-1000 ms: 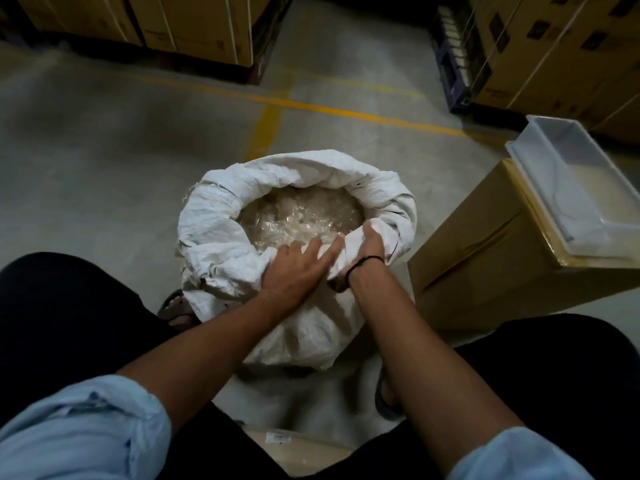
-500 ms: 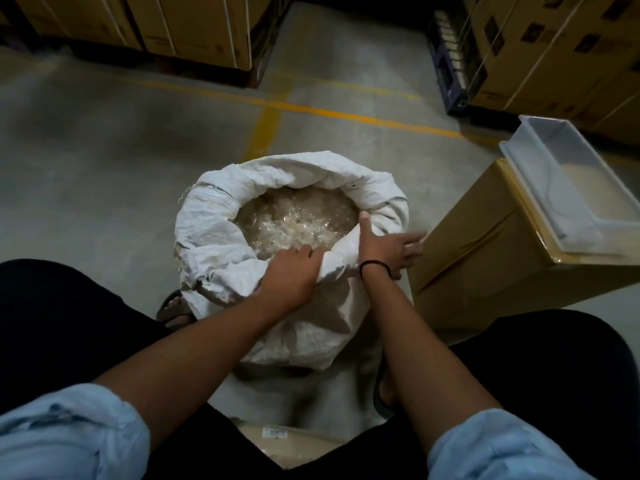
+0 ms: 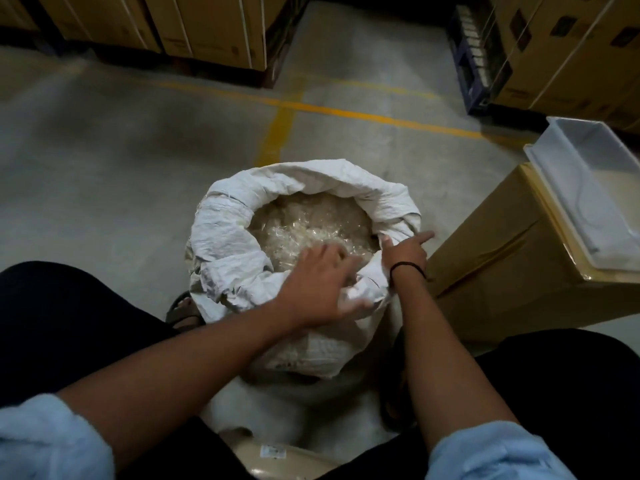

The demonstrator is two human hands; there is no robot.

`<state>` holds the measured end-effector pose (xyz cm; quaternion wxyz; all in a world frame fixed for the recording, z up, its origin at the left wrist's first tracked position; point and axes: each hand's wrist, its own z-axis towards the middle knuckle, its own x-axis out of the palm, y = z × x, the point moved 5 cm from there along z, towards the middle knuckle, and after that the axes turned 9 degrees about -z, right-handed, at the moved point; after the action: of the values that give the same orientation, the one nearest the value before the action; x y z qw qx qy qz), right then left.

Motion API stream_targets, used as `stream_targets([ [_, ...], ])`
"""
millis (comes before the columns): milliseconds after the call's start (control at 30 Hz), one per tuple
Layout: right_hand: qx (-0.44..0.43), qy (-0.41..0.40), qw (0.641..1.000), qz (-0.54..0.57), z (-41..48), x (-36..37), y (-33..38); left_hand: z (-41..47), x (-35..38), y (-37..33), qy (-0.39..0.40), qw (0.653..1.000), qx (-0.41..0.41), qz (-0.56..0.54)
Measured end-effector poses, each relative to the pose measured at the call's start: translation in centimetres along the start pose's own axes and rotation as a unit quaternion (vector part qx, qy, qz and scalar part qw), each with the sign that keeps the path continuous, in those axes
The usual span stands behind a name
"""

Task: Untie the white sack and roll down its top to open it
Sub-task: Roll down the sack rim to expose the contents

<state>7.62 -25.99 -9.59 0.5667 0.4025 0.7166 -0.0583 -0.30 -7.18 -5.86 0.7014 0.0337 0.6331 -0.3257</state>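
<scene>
The white sack [image 3: 221,244] stands on the floor between my knees. Its top is rolled down into a thick rim and its mouth is wide open. Clear, pale plastic pieces [image 3: 311,226] fill it. My left hand [image 3: 322,282], blurred by motion, lies over the near rim with its fingers stretched toward the contents. My right hand [image 3: 405,252] is at the near right rim, its thumb inside the fold and its index finger pointing outward. No tie is visible on the sack.
A brown carton [image 3: 502,271] stands right of the sack with a white plastic tray [image 3: 588,188] on top. Stacked cartons [image 3: 207,26] line the back, and a blue pallet [image 3: 474,60] is at the back right. My sandalled foot [image 3: 183,308] is by the sack's left base.
My left hand has let go of the near rim and slid forward over it toward the contents. My right hand has stayed at the right rim. The view has tilted slightly.
</scene>
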Motion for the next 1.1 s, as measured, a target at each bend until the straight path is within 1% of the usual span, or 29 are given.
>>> stream_targets([
  [67, -0.008, -0.051, 0.996, -0.067, 0.5, -1.4, 1.4, 1.8, -3.8, 3.3, -0.089, 0.99, -0.075, 0.081],
  [100, -0.039, -0.095, 0.991, -0.086, 0.5, -2.1, 2.6, 2.5, -5.4, 5.3, -0.112, 0.979, -0.112, 0.126],
  [167, -0.134, -0.162, 0.972, -0.102, 0.2, -2.6, 5.6, 3.2, -6.9, 9.8, -0.102, 0.963, -0.18, 0.175],
  [200, -0.178, -0.172, 0.963, -0.11, 0.1, -2.2, 7.1, 3.4, -7.0, 11.9, -0.075, 0.958, -0.205, 0.185],
  [267, -0.235, -0.167, 0.947, -0.143, 0.2, -0.5, 9.5, 3.4, -6.4, 15.2, -0.017, 0.953, -0.223, 0.202],
  [333, -0.254, -0.166, 0.936, -0.181, 1.0, 1.5, 10.5, 3.8, -5.6, 17.3, 0.015, 0.956, -0.218, 0.195],
  [400, -0.252, -0.167, 0.933, -0.193, 2.6, 2.9, 10.7, 4.7, -4.8, 18.7, 0.032, 0.957, -0.219, 0.189],
  [467, -0.26, -0.174, 0.928, -0.203, 4.6, 3.6, 10.8, 6.0, -3.9, 19.8, 0.043, 0.954, -0.214, 0.206],
  [567, -0.29, -0.158, 0.917, -0.223, 7.9, 3.9, 11.9, 7.5, -3.6, 21.1, 0.035, 0.955, -0.211, 0.207],
  [633, -0.306, -0.123, 0.919, -0.217, 9.6, 3.5, 13.0, 8.3, -3.5, 22.8, 0.02, 0.962, -0.218, 0.164],
  [667, -0.31, -0.083, 0.928, -0.191, 10.5, 3.1, 13.7, 8.7, -3.7, 23.9, 0.014, 0.966, -0.235, 0.111],
  [700, -0.322, -0.033, 0.935, -0.145, 11.1, 2.4, 14.5, 9.1, -4.2, 24.8, 0.025, 0.963, -0.267, 0.016],
  [733, -0.345, 0.019, 0.934, -0.092, 11.7, 1.5, 15.4, 9.6, -4.9, 25.8, 0.041, 0.947, -0.294, -0.124],
  [767, -0.376, 0.072, 0.923, -0.046, 11.8, 0.5, 16.3, 10.1, -6.0, 26.4, 0.041, 0.904, -0.315, -0.285],
  [800, -0.403, 0.122, 0.907, -0.014, 11.5, -0.4, 17.1, 10.3, -7.3, 26.9, 0.037, 0.841, -0.335, -0.423],
  [833, -0.419, 0.163, 0.893, 0.007, 11.1, -0.9, 17.5, 10.0, -8.5, 27.3, 0.036, 0.772, -0.354, -0.527],
  [867, -0.414, 0.199, 0.888, 0.028, 10.7, -0.9, 17.6, 9.4, -9.1, 27.7, 0.04, 0.713, -0.37, -0.595],
  [900, -0.396, 0.235, 0.886, 0.047, 10.2, -0.6, 17.5, 8.3, -9.1, 28.1, 0.04, 0.663, -0.396, -0.634],
  [933, -0.373, 0.26, 0.888, 0.062, 9.8, 0.1, 17.2, 7.0, -8.6, 28.2, 0.043, 0.62, -0.417, -0.664],
  [967, -0.356, 0.268, 0.893, 0.07, 9.8, 1.1, 17.0, 5.9, -7.4, 28.4, 0.032, 0.583, -0.435, -0.686],
  [1000, -0.341, 0.265, 0.899, 0.077, 9.9, 2.0, 17.1, 5.1, -6.2, 28.4, 0.008, 0.559, -0.446, -0.698],
  [1033, -0.326, 0.238, 0.913, 0.064, 10.1, 2.6, 17.3, 4.6, -5.1, 28.5, -0.016, 0.556, -0.46, -0.692],
  [1067, -0.31, 0.193, 0.93, 0.044, 10.3, 2.6, 17.5, 4.3, -4.5, 29.2, -0.058, 0.583, -0.481, -0.652],
  [1100, -0.29, 0.133, 0.948, 0.021, 10.4, 2.0, 17.6, 4.2, -4.7, 29.5, -0.097, 0.639, -0.494, -0.581],
])
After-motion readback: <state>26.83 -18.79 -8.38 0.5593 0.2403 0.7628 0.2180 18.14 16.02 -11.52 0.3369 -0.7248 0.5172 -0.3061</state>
